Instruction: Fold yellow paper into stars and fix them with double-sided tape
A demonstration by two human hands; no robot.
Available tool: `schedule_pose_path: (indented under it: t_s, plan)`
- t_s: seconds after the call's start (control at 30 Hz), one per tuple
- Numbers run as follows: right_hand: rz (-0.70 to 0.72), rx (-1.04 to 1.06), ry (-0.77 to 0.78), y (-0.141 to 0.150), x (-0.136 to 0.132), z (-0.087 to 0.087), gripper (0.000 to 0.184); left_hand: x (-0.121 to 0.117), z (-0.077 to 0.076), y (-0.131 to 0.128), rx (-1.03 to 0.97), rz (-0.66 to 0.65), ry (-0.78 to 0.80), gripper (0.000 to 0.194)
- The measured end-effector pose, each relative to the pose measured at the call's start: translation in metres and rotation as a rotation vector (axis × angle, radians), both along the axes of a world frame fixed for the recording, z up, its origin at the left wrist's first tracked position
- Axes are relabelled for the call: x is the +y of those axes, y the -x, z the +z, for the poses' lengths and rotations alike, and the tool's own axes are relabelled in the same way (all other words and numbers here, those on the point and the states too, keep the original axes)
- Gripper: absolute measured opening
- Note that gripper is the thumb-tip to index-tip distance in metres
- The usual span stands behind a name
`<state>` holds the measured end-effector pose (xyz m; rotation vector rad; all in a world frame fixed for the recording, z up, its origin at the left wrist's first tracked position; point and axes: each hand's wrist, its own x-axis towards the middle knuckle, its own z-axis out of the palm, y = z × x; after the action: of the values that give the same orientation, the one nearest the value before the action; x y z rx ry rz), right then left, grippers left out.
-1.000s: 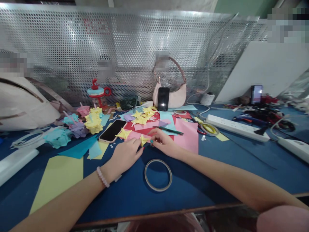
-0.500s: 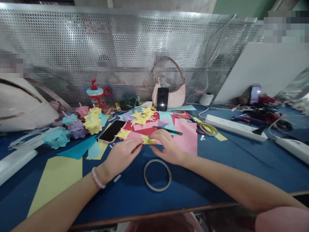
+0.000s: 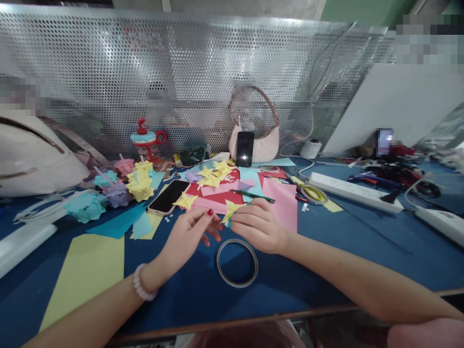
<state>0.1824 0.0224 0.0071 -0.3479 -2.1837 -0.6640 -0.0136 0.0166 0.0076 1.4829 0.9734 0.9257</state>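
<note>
My right hand (image 3: 259,226) is closed around a folded yellow paper star (image 3: 231,210), whose points stick out past the fingers. A small teal bit shows at the star's lower edge; I cannot make out what it is. Just left of it, my left hand (image 3: 190,234) has its fingers loosely apart, and nothing shows in it. Another yellow star lies beyond the left hand, beside a phone (image 3: 169,196). Several more yellow stars (image 3: 212,176) are heaped on red and pink paper behind the hands. A roll of narrow tape (image 3: 237,282) lies flat in front of my right hand.
Folded paper clusters (image 3: 139,184) and yellow paper sheets (image 3: 89,263) are at left. A green pen (image 3: 253,195), pink paper (image 3: 286,212) and a power strip (image 3: 355,192) lie right. A handbag (image 3: 264,145) with an upright phone (image 3: 245,149) stands at the back.
The star, held between both hands before, is now in my right hand, turned and slightly further right. My left hand has let go and opened beside it.
</note>
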Motion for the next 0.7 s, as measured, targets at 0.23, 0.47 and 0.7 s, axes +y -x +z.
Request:
schedule_pose_path:
  t_s: [0.23, 0.47, 0.7]
  plan:
    - [0.020, -0.075, -0.130, 0.004, -0.009, 0.009, 0.023, -0.001, 0.003, 0.002, -0.207, -0.260, 0.469, 0.030]
    - [0.073, -0.010, -0.172, 0.007, -0.010, 0.009, 0.015, 0.000, 0.003, 0.004, -0.075, -0.277, 0.432, 0.028]
    - [0.092, -0.042, -0.119, 0.005, -0.009, 0.013, 0.011, -0.001, 0.007, 0.004, 0.117, -0.337, 0.206, 0.015]
